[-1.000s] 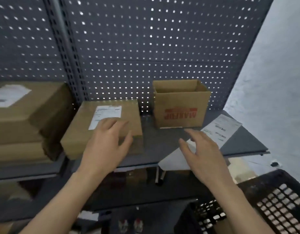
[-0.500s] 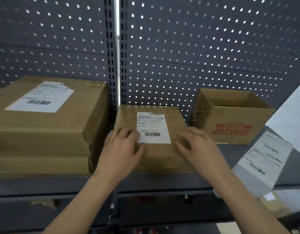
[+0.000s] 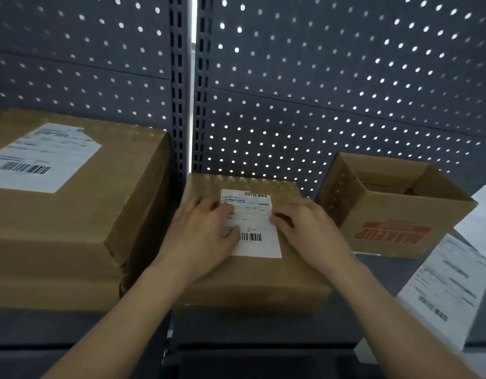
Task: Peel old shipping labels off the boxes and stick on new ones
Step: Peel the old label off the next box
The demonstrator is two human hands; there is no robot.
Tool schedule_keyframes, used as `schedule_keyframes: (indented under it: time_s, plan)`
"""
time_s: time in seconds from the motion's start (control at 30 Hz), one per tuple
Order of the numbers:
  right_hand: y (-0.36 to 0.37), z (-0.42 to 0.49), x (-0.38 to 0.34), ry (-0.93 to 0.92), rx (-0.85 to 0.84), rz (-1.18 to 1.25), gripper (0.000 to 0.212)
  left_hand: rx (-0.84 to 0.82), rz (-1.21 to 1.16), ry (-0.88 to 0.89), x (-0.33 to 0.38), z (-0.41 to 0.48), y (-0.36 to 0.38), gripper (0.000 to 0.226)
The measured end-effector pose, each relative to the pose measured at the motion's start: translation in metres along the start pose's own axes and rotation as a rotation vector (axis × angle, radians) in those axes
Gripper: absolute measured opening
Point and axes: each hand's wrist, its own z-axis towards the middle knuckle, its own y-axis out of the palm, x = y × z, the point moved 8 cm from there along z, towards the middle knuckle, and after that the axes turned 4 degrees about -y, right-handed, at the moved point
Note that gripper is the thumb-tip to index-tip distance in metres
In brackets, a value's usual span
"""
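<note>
Two bare arms reach forward side by side, drawing closer together towards the hands. The left forearm (image 3: 121, 318) rises from the lower left, the right forearm (image 3: 400, 310) from the lower right, both wrists held nearly straight. The left hand (image 3: 206, 231) lies palm down, its fingers (image 3: 209, 206) extended and slightly spread, its thumb (image 3: 233, 232) angled inward toward the other hand. The right hand (image 3: 304, 228) is arched, knuckles raised, its fingers (image 3: 281, 218) bent with the tips pointing down and inward. Whether those tips pinch anything cannot be made out. The two hands sit close together without touching.
</note>
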Motion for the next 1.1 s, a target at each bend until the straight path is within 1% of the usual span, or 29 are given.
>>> schedule_keyframes:
  time_s: [0.13,0.27,0.33,0.4,0.53,0.63,0.77,0.87,1.0,1.1]
  plan:
    - [0.009,0.036,0.011,0.009,0.024,-0.005,0.023,-0.017,0.034,-0.018,-0.001,0.016,0.006,0.053]
    - [0.020,0.058,0.017,0.030,0.008,-0.014,0.021,-0.001,0.071,-0.013,-0.004,0.019,0.012,0.052]
    - [0.024,0.062,0.016,0.027,0.004,-0.065,0.018,0.011,0.079,-0.008,-0.005,0.019,0.013,0.053]
    - [0.027,0.063,0.011,-0.002,-0.007,-0.165,0.016,0.023,0.086,-0.011,-0.005,0.018,0.014,0.053]
    - [0.027,0.062,0.000,-0.048,-0.017,-0.264,0.025,0.037,0.081,-0.018,-0.005,0.020,0.014,0.053]
    - [0.027,0.061,-0.005,-0.071,-0.019,-0.295,0.028,0.042,0.080,-0.019,-0.006,0.021,0.015,0.053]
    - [0.027,0.061,-0.005,-0.069,-0.022,-0.272,0.034,0.061,0.069,-0.013,-0.007,0.020,0.015,0.050]
    - [0.031,0.062,-0.004,-0.079,-0.036,-0.231,0.029,0.059,0.069,-0.014,-0.007,0.020,0.015,0.050]
    - [0.028,0.060,0.010,0.011,0.055,-0.089,0.029,0.061,0.063,-0.013,-0.007,0.020,0.015,0.050]
    - [0.029,0.061,0.013,0.022,0.062,-0.095,0.024,0.060,0.056,-0.014,-0.006,0.019,0.014,0.050]
